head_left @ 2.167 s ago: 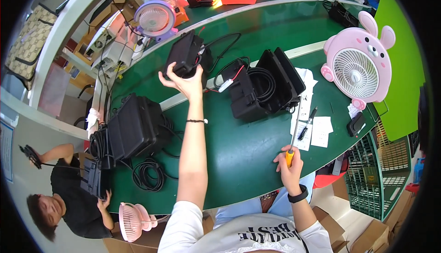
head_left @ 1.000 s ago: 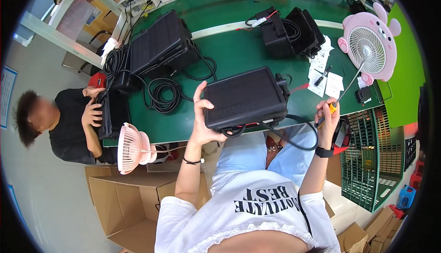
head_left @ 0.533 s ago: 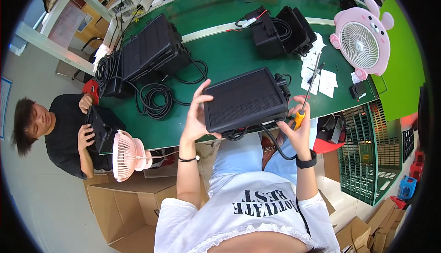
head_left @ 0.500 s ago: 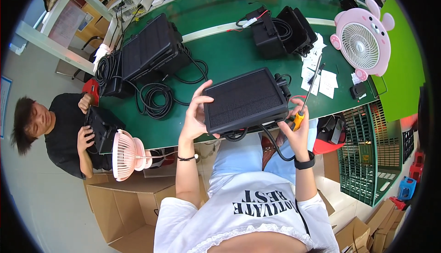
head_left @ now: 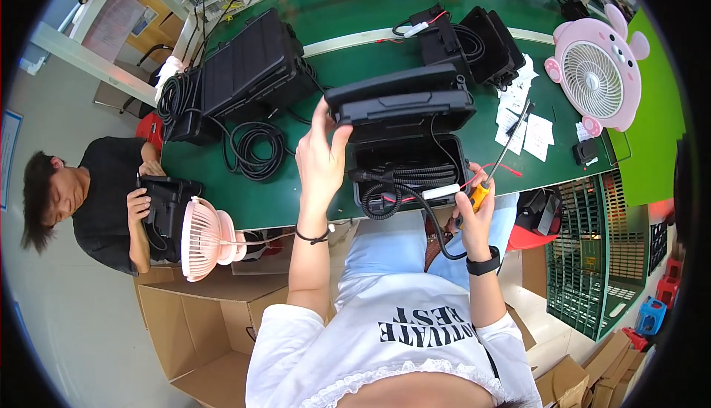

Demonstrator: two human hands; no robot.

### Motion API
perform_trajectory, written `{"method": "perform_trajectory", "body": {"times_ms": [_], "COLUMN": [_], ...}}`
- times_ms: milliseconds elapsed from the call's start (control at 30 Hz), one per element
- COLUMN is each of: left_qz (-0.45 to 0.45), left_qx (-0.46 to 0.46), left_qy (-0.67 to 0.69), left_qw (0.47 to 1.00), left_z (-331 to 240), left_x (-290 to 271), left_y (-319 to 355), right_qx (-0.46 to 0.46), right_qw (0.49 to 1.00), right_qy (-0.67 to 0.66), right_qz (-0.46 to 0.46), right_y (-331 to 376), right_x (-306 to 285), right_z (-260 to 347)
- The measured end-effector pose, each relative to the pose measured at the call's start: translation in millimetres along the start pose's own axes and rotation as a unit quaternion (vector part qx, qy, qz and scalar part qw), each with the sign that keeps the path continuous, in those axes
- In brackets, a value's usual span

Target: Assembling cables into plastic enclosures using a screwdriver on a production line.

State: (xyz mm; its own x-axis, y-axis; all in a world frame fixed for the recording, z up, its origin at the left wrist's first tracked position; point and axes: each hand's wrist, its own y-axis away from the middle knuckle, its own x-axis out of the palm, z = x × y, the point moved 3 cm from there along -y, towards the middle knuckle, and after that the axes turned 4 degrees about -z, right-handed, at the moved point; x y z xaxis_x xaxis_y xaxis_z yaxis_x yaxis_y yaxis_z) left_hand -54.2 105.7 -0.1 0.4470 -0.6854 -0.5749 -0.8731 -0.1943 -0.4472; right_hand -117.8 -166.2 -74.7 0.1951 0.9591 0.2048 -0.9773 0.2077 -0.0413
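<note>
The right fingers were closed round a yellow-handled screwdriver just beside the open black case, which sat between both hands, coiled cables hiding its floor. The left fingers, bent, thumb apart, met its lid at the left end, their grip too hidden to tell. Beyond them stretched the green desk, then a white frame cut off by the dark rim.

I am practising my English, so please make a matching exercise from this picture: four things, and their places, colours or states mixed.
1. Screwdriver
2. Rabbit-eared fan
3. Nearest black case
4. Cardboard box

A. Lid raised, at the left hand
B. Brown and open
C. Held in the right hand
D. Pink, at the green table's right end

Pairs: 1-C; 2-D; 3-A; 4-B
</note>
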Motion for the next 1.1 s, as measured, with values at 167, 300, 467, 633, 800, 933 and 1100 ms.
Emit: {"method": "perform_trajectory", "body": {"times_ms": [167,300,467,633,800,933,1100], "left_qz": [-0.211,0.013,0.216,0.143,0.022,-0.097,-0.040], "left_qx": [0.164,0.182,0.237,0.260,0.290,0.291,0.125], "left_qy": [-0.030,0.095,0.035,0.061,0.052,0.044,-0.003], "left_qw": [0.963,0.979,0.946,0.953,0.955,0.951,0.991], "left_z": [-35,-58,-66,-68,-62,-45,18], "left_x": [-11,-10,6,2,-33,-58,-77], "left_y": [-2,17,44,54,67,73,70], "right_qx": [-0.003,0.020,0.007,-0.046,0.000,0.047,0.094], "right_qw": [1.000,0.998,0.998,0.998,0.997,0.994,0.992], "right_qy": [-0.023,-0.052,-0.057,-0.026,-0.079,-0.098,-0.084], "right_qz": [0.005,0.005,-0.006,0.024,0.028,0.008,0.005], "right_y": [0,-1,-1,-2,-2,-2,-1], "right_x": [0,0,-3,-14,-2,-1,-5], "right_z": [-3,-4,-8,-27,-16,-14,-2]}}
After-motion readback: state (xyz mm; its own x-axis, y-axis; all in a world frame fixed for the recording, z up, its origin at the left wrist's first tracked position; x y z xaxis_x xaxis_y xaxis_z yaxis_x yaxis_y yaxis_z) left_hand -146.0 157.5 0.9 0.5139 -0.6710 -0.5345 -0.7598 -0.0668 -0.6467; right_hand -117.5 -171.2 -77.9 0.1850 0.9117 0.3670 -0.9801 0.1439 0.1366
